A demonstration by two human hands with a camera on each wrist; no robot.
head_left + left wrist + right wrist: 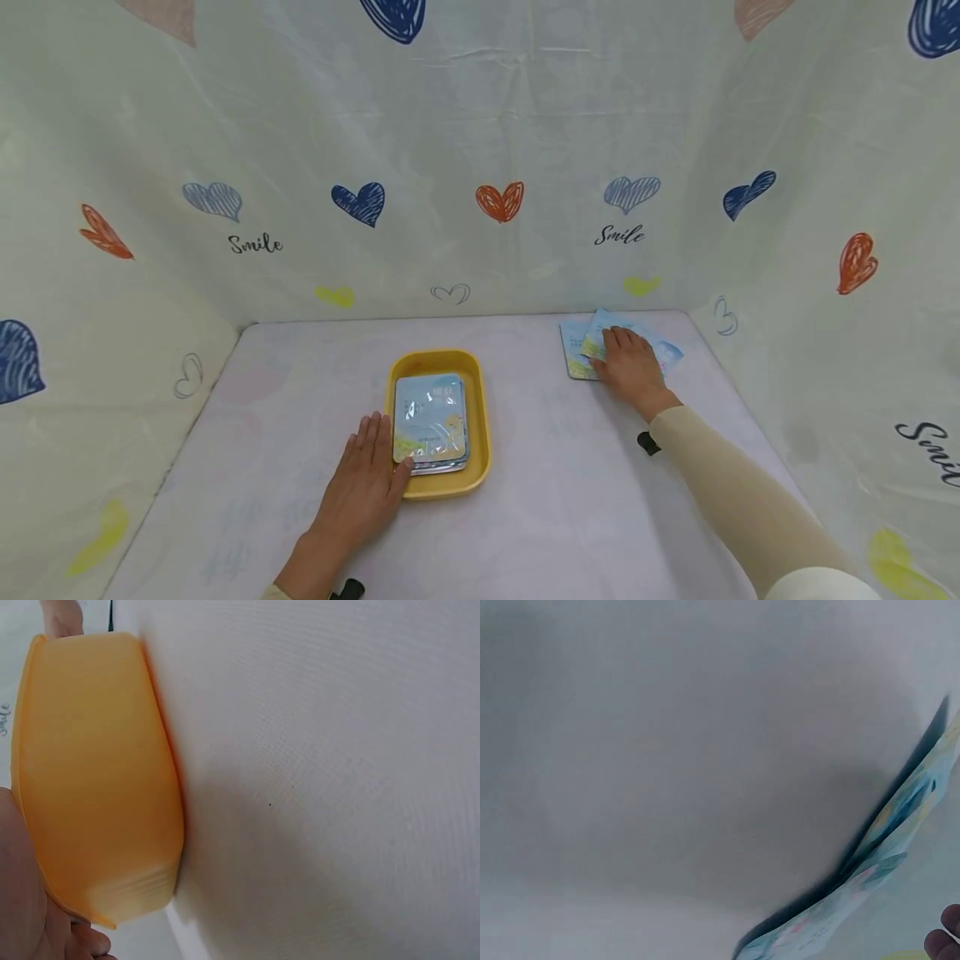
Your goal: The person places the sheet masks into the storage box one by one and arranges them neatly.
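In the head view, a yellow tray (480,467) holds a small stack of flat light-blue sachets (430,418) with shiny silvery edges. My left hand (358,482) rests along the tray's left side, fingers straight, thumb at the lower rim by the stack. The tray's outer wall (97,765) fills the left part of the left wrist view. At the far right, my right hand (630,371) lies over several overlapping blue sachets (573,342), thumb spread to the left. Two of its fingertips (945,943) show above the fanned sachets (907,817) in the right wrist view.
Both sit on a white-covered table (540,467), the loose sachets near its far right edge. Light sheeting (450,108) printed with hearts and lettering stands upright at the back and on both sides. Each wrist has a small black device (648,443) on it.
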